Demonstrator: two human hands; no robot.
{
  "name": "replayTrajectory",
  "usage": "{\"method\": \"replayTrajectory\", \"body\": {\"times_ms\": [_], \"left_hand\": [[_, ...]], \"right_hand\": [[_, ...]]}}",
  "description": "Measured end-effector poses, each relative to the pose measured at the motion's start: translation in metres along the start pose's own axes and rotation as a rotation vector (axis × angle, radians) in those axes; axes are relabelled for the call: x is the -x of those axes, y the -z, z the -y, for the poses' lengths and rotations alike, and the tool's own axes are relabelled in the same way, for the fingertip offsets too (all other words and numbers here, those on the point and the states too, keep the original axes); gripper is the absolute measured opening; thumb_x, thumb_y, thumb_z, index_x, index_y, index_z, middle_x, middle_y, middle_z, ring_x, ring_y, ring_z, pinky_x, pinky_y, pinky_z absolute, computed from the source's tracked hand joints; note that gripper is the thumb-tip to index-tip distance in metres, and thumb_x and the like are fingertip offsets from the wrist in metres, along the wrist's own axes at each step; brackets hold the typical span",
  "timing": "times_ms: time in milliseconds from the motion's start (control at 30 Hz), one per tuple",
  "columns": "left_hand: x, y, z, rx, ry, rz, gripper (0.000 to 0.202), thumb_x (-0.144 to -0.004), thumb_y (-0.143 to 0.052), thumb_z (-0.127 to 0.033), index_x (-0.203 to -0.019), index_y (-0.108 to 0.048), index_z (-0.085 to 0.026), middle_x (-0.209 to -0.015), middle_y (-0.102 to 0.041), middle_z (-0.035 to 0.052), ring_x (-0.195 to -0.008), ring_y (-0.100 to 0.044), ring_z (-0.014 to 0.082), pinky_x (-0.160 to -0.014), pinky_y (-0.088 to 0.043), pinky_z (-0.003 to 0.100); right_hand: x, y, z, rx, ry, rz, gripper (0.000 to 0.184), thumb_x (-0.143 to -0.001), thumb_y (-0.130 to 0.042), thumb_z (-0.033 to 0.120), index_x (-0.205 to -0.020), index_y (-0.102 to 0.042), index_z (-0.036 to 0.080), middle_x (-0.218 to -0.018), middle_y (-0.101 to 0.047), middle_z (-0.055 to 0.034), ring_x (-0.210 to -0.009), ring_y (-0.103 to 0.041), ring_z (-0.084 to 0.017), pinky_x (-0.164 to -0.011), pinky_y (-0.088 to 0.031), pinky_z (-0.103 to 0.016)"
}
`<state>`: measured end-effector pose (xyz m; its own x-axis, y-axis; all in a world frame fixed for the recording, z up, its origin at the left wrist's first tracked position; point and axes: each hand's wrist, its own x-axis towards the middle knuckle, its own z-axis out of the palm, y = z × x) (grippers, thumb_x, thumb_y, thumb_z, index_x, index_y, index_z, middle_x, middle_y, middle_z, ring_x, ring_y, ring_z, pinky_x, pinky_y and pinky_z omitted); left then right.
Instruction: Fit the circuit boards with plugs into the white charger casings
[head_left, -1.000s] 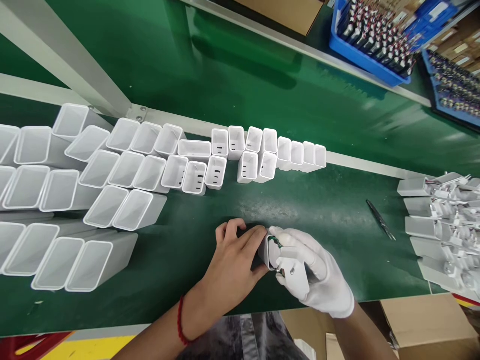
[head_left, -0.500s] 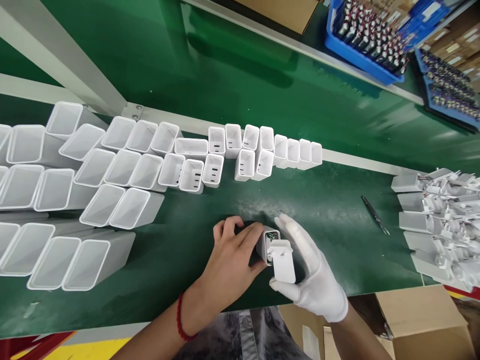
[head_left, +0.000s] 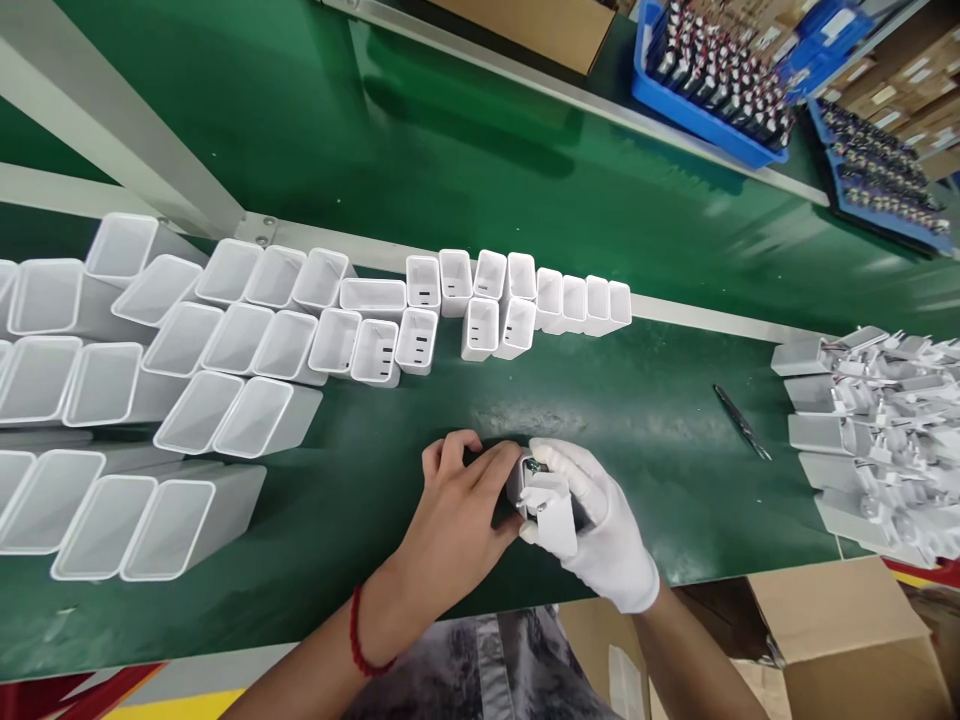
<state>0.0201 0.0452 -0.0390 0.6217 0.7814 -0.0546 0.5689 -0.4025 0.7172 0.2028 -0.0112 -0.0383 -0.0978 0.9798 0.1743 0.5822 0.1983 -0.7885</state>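
Now the gloved right hand (head_left: 592,530) has closed on the white pinned plastic plate (head_left: 557,522), at the mouth of the white box-shaped case (head_left: 514,486) gripped by the bare left hand (head_left: 456,512); both parts seem steadied.

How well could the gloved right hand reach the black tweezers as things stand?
Probably yes, once the right hand leaves the white plug cover: the black tweezers lie to its right on the green table, with nothing apparent in between.
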Motion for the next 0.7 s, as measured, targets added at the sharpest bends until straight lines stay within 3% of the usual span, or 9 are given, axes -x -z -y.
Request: {"method": "replayTrajectory", "body": {"times_ms": [200,400,567,700], "left_hand": [[0.001,0.002,-0.001,-0.015,-0.067,-0.016,0.048,-0.08,-0.07,-0.009,-0.123,-0.052,-0.019,-0.123,-0.068,0.0031,-0.11,-0.04,0.032,-0.091,-0.032,0.047],[-0.001,0.001,0.002,0.015,-0.058,-0.016,0.046,-0.082,-0.07,-0.011,-0.123,-0.052,-0.02,-0.118,-0.069,0.0022,-0.108,-0.041,0.0306,-0.092,-0.03,0.045],[-0.002,0.001,0.001,0.023,-0.049,-0.014,0.047,-0.081,-0.07,-0.009,-0.123,-0.052,-0.021,-0.115,-0.07,0.0018,-0.109,-0.041,0.0307,-0.092,-0.03,0.045],[-0.002,0.001,0.0,0.029,-0.039,-0.015,0.047,-0.079,-0.069,-0.008,-0.121,-0.053,-0.021,-0.117,-0.069,0.0013,-0.11,-0.04,0.0309,-0.092,-0.03,0.045]], "right_hand": [[-0.005,0.019,0.002,-0.124,0.018,-0.065,0.053,-0.086,-0.077,0.037,-0.134,-0.056,0.026,-0.126,-0.06,-0.0132,-0.116,-0.061,-0.031,-0.096,-0.056,-0.047],[-0.007,0.025,-0.003,-0.2,-0.001,-0.037,0.058,-0.078,-0.081,0.054,-0.123,-0.064,0.024,-0.103,-0.068,-0.01,-0.096,-0.065,-0.029,-0.085,-0.059,-0.046],[-0.005,0.019,-0.004,-0.233,-0.036,-0.061,0.056,-0.078,-0.083,0.048,-0.125,-0.063,0.025,-0.108,-0.066,-0.0098,-0.099,-0.064,-0.027,-0.085,-0.058,-0.041],[-0.007,0.019,-0.004,-0.187,0.016,-0.025,0.056,-0.081,-0.082,0.042,-0.13,-0.061,0.026,-0.111,-0.068,-0.0096,-0.103,-0.063,-0.028,-0.09,-0.056,-0.042]]}}
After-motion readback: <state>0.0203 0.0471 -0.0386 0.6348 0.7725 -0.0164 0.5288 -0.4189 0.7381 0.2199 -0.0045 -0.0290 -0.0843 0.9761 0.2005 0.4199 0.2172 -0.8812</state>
